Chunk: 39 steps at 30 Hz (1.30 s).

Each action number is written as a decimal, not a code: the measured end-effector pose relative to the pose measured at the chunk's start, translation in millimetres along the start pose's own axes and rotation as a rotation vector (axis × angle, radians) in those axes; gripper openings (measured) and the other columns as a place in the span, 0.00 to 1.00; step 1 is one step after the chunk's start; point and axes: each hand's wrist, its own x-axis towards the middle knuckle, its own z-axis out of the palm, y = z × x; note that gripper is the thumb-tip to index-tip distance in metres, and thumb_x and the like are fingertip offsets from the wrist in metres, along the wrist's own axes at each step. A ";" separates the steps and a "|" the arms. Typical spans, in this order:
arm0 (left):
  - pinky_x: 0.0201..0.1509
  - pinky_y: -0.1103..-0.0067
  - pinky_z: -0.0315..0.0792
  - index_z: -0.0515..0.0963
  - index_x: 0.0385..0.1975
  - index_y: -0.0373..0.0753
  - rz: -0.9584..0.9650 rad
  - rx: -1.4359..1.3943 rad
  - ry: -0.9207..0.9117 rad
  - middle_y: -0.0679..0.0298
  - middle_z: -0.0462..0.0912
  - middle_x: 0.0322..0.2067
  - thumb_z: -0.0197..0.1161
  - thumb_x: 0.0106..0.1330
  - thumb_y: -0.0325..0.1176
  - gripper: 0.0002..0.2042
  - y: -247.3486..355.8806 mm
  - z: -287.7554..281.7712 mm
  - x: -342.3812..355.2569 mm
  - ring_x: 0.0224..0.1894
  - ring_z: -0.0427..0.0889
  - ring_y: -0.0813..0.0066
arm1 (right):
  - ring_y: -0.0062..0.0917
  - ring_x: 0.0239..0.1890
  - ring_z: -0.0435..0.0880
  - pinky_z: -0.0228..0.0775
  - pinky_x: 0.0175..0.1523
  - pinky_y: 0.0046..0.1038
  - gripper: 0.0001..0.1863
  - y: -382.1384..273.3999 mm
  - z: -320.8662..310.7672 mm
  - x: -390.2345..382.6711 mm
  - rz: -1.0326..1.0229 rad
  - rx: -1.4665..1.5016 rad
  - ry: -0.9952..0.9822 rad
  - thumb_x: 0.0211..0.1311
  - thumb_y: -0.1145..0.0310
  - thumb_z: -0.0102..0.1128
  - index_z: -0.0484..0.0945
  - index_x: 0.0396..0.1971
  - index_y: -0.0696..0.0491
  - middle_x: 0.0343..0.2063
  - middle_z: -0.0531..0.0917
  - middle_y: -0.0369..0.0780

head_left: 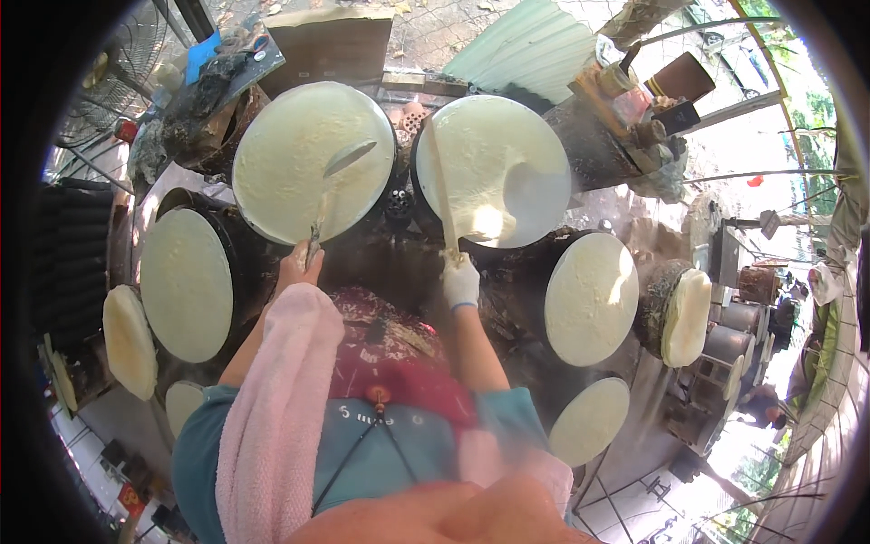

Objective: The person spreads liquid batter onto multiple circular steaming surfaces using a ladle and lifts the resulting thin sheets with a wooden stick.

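My left hand (301,267), bare, grips the handle of a metal ladle (349,157), whose bowl is over a round top (285,154) coated with pale cream batter, at back left. My right hand (460,279), in a white glove, is closed on a long, flat wooden stick (438,181) lying across a second round top (494,136) at back right. That top is mostly pale cream, with a smooth greyer patch at its lower right and a bright glint near the stick. A pink towel (276,408) hangs beside my left forearm.
More pale-covered round tops (186,281) (589,299) sit on dark drums at both sides, with pale stacked discs (127,340) (687,317) farther out. A cluttered stand (625,91) is at back right, a corrugated sheet (517,50) and cardboard (326,45) behind. Haze drifts at lower right.
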 end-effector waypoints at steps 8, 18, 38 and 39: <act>0.28 0.80 0.66 0.72 0.33 0.32 -0.038 0.026 0.055 0.60 0.73 0.20 0.57 0.61 0.31 0.08 40.9 42.5 -31.8 0.23 0.67 0.79 | 0.51 0.32 0.78 0.68 0.36 0.47 0.20 3.6 -94.4 41.1 0.106 -0.129 0.070 0.63 0.53 0.45 0.72 0.31 0.58 0.25 0.80 0.53; 0.20 0.85 0.57 0.73 0.30 0.35 -0.106 -0.010 0.127 0.71 0.69 0.19 0.56 0.62 0.29 0.05 68.1 82.3 -70.9 0.20 0.62 0.88 | 0.49 0.33 0.78 0.67 0.36 0.46 0.19 39.7 -158.9 79.5 -0.112 -0.482 0.174 0.62 0.52 0.45 0.74 0.32 0.54 0.25 0.80 0.52; 0.16 0.85 0.55 0.72 0.29 0.36 -0.218 -0.071 0.085 0.73 0.67 0.16 0.57 0.62 0.28 0.03 87.6 103.3 -88.1 0.15 0.60 0.89 | 0.46 0.40 0.78 0.70 0.45 0.40 0.25 -52.5 -179.2 203.4 -0.330 -0.559 0.299 0.57 0.56 0.51 0.67 0.53 0.53 0.41 0.78 0.52; 0.16 0.85 0.55 0.72 0.29 0.36 -0.219 -0.073 0.087 0.73 0.67 0.16 0.57 0.62 0.28 0.03 86.8 103.5 -88.2 0.15 0.60 0.89 | 0.45 0.43 0.78 0.69 0.47 0.38 0.24 -53.4 -170.2 195.6 -0.460 -0.414 0.312 0.56 0.60 0.53 0.69 0.52 0.54 0.45 0.76 0.51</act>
